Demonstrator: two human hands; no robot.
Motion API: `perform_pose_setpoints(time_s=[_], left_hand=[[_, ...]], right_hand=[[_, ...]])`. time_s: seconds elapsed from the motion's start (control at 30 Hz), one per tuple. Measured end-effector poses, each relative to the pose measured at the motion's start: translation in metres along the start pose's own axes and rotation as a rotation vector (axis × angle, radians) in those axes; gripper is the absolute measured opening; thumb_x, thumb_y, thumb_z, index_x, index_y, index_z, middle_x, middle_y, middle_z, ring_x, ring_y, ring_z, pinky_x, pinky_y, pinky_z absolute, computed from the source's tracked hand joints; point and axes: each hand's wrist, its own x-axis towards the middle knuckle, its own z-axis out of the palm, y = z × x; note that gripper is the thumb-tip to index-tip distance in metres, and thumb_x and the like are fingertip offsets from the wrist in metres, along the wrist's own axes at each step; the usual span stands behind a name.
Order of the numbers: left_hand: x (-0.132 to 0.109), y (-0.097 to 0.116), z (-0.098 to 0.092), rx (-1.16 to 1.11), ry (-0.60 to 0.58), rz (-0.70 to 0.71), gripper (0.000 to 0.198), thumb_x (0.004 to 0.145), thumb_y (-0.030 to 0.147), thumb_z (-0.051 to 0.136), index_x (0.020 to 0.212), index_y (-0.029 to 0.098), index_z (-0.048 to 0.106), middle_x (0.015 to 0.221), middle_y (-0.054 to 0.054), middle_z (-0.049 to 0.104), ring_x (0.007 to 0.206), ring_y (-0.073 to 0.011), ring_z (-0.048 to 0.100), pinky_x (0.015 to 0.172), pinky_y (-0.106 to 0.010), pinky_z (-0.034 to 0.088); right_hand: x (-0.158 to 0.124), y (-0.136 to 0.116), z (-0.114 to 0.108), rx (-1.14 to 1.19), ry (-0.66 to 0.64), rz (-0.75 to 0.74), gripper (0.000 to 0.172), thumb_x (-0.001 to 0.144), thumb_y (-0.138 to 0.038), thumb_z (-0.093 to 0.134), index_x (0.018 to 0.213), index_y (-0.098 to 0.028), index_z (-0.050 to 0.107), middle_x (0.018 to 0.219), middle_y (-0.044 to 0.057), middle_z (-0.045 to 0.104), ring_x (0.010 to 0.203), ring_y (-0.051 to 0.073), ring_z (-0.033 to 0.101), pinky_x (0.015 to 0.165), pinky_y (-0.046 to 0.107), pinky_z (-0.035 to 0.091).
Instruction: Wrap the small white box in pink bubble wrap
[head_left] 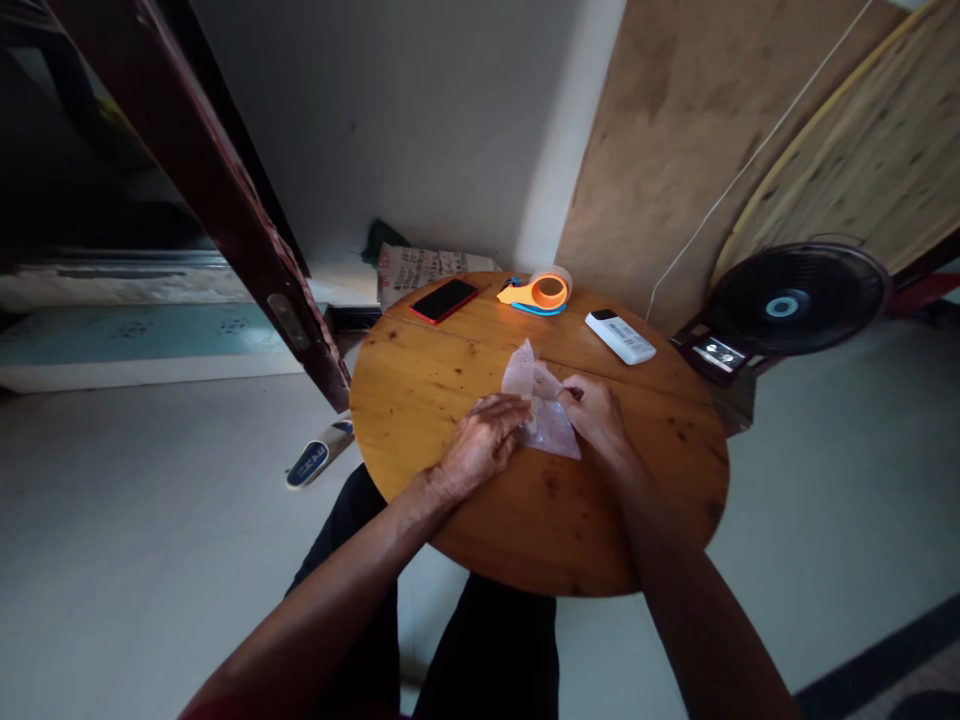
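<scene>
A crumpled, clear plastic bag (541,412) lies in the middle of a small round wooden table (450,380). My left hand (484,442) rests on the bag's left edge with fingers curled down on it. On the bag's right side, my right hand (596,415) pinches its upper edge between thumb and fingers. Part of the bag stands up between the two hands.
At the table's far side lie a red-cased phone (444,299), an orange tape dispenser (541,292) and a white remote control (619,336). A black fan (795,298) stands on the floor to the right, wooden boards lean behind it, and a slipper (315,458) lies at left.
</scene>
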Motion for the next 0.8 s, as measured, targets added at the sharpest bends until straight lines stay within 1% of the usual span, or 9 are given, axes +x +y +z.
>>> perform_pose_setpoints(time_s=[0.07,0.1,0.23,0.33,0.43,0.5,0.57,0.7,0.8], left_hand=[[0.0,0.0,0.0,0.002,0.003,0.001,0.036,0.073,-0.001,0.048,0.1,0.014,0.067,0.111,-0.011,0.07,0.11,-0.0213,0.062,0.095,-0.044,0.052],[0.0,0.0,0.0,0.005,0.002,0.0,0.036,0.074,-0.001,0.048,0.1,0.014,0.067,0.112,-0.011,0.069,0.109,-0.021,0.062,0.095,-0.044,0.052],[0.0,0.0,0.0,0.029,-0.002,-0.005,0.035,0.076,0.0,0.048,0.101,0.016,0.067,0.113,-0.01,0.069,0.114,-0.0218,0.058,0.096,-0.045,0.051],[-0.001,-0.001,0.001,0.048,-0.015,-0.014,0.034,0.078,0.0,0.049,0.101,0.017,0.067,0.114,-0.009,0.069,0.12,-0.0231,0.055,0.099,-0.048,0.049],[-0.001,-0.002,0.001,0.038,-0.029,-0.015,0.035,0.078,0.0,0.048,0.102,0.017,0.067,0.115,-0.009,0.068,0.12,-0.0226,0.055,0.099,-0.047,0.049],[0.0,-0.001,0.0,0.029,-0.032,-0.018,0.035,0.077,0.0,0.049,0.102,0.017,0.066,0.114,-0.009,0.068,0.12,-0.0224,0.056,0.099,-0.046,0.049],[0.0,0.0,-0.001,0.032,-0.044,-0.025,0.035,0.076,0.0,0.049,0.102,0.017,0.066,0.115,-0.009,0.068,0.12,-0.0225,0.055,0.1,-0.046,0.048],[0.002,0.002,-0.003,0.057,-0.082,-0.038,0.035,0.077,0.001,0.048,0.102,0.017,0.067,0.115,-0.01,0.067,0.121,-0.0234,0.055,0.101,-0.049,0.047],[0.003,0.004,-0.004,0.059,-0.099,-0.042,0.037,0.076,0.0,0.047,0.104,0.017,0.066,0.115,-0.01,0.067,0.12,-0.0236,0.055,0.102,-0.049,0.046]], right_hand=[[-0.001,0.0,-0.005,-0.017,0.018,0.005,0.021,0.08,-0.032,0.051,0.083,-0.02,0.069,0.08,0.005,0.071,0.072,0.019,0.062,0.062,0.027,0.04],[-0.002,0.002,-0.008,-0.011,-0.007,-0.001,0.022,0.08,-0.033,0.051,0.081,-0.02,0.069,0.078,0.005,0.07,0.071,0.019,0.062,0.061,0.027,0.04],[-0.003,0.015,-0.016,0.126,-0.169,-0.048,0.024,0.08,-0.038,0.052,0.074,-0.019,0.066,0.068,0.003,0.067,0.061,0.017,0.06,0.055,0.026,0.041],[-0.001,0.028,-0.015,0.261,-0.268,-0.031,0.019,0.077,-0.033,0.052,0.073,-0.019,0.065,0.066,0.002,0.067,0.055,0.016,0.059,0.053,0.025,0.043],[0.0,0.033,-0.015,0.296,-0.37,-0.036,0.015,0.075,-0.028,0.052,0.069,-0.02,0.063,0.062,0.0,0.065,0.053,0.015,0.06,0.052,0.024,0.044],[-0.002,0.031,-0.017,0.3,-0.39,-0.033,0.016,0.076,-0.027,0.051,0.065,-0.02,0.06,0.057,0.0,0.063,0.052,0.014,0.059,0.051,0.024,0.043],[-0.005,0.027,-0.022,0.33,-0.395,0.0,0.016,0.077,-0.03,0.052,0.066,-0.02,0.06,0.055,0.0,0.062,0.05,0.014,0.059,0.049,0.024,0.043],[-0.012,0.017,-0.034,0.418,-0.486,0.098,0.021,0.08,-0.04,0.055,0.073,-0.021,0.061,0.064,0.002,0.067,0.055,0.016,0.063,0.047,0.024,0.045],[-0.015,0.014,-0.036,0.419,-0.556,0.069,0.027,0.08,-0.046,0.058,0.075,-0.02,0.063,0.064,0.003,0.067,0.056,0.016,0.063,0.046,0.023,0.045]])
